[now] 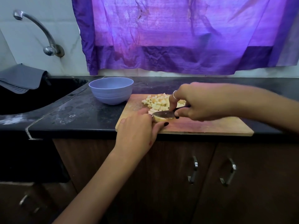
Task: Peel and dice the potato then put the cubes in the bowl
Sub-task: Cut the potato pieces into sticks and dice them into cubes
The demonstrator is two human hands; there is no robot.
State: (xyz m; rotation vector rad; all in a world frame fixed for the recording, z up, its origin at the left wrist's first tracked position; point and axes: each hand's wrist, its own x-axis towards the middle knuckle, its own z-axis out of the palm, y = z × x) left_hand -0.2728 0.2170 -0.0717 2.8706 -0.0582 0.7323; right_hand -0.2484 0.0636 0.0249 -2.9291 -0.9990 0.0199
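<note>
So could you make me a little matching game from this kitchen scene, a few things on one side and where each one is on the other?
Things:
1. bowl
2. potato cubes
3. knife
4. grey cloth

Places:
A. draped over the sink's edge
B. gripped in the right hand
C. piled on the cutting board
D. on the counter, left of the board

Pairs: 1-D, 2-C, 3-B, 4-A

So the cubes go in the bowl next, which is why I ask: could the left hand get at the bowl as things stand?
Probably yes. The left hand is busy pinning the potato piece under the knife, but the lilac bowl stands just left of the cutting board with only bare counter between.
</note>
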